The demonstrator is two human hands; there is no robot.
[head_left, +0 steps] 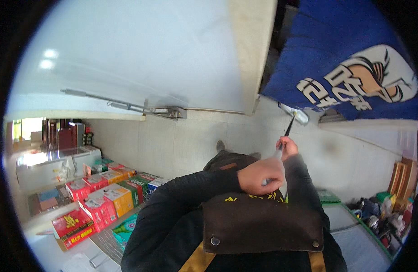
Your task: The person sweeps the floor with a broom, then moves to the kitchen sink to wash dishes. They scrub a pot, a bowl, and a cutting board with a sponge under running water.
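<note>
Both hands grip one long handle. My left hand [262, 175] is closed around its upper end, close to the dark apron [263, 226]. Farther down the shaft, my right hand [287, 148] holds the dark part of the handle [289, 126]. The handle runs down to a pale, flat head [300, 116] on the tiled floor, just below the hem of a blue door curtain [344, 57]. The head looks like that of a mop or broom; which one I cannot tell.
A white door [161, 61] with a metal door closer [127, 105] stands ahead. Drink cartons [103, 207] are stacked at left on a wire rack. At lower right are a green-edged glass-topped case [358, 234] and piled goods [382, 217]. Wooden boards [399, 180] lean at right.
</note>
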